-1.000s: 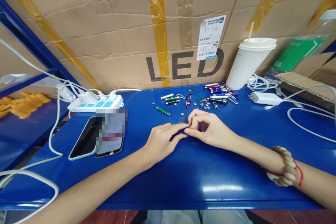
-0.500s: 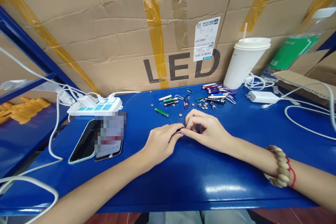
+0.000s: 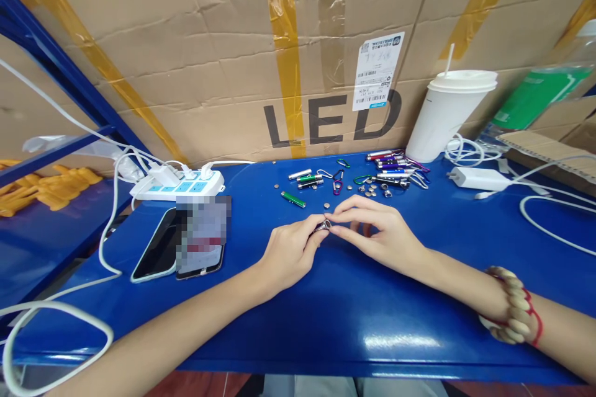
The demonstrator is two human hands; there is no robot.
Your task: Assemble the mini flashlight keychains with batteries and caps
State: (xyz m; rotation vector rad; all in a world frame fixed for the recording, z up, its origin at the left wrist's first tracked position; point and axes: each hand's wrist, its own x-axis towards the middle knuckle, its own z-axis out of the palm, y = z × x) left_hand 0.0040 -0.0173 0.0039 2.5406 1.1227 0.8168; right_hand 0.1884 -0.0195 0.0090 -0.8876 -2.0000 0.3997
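My left hand (image 3: 288, 251) is closed around a mini flashlight (image 3: 321, 226), most of it hidden by the fingers. A silver round end shows at the fingertips, and my right hand (image 3: 386, 229) pinches that end between thumb and forefinger. Just beyond my hands lies a single button cell (image 3: 326, 205). A green mini flashlight (image 3: 293, 200) rests to the left of it, with a silver mini flashlight (image 3: 300, 174) farther back. Several loose button cells (image 3: 370, 193) and metal end caps (image 3: 387, 191) are scattered behind my right hand.
Mini flashlights with carabiners (image 3: 393, 166) are piled at the back. A white cup (image 3: 449, 115), a charger (image 3: 479, 178) and cables stand at right. Two phones (image 3: 156, 245) and a power strip (image 3: 186, 187) occupy the left. A large cardboard box (image 3: 209, 74) backs the blue table (image 3: 335, 322).
The flashlight's silver round end now shows between my fingertips. My right thumb and forefinger have come onto it. The whole view has shifted slightly, moving the scene to the right.
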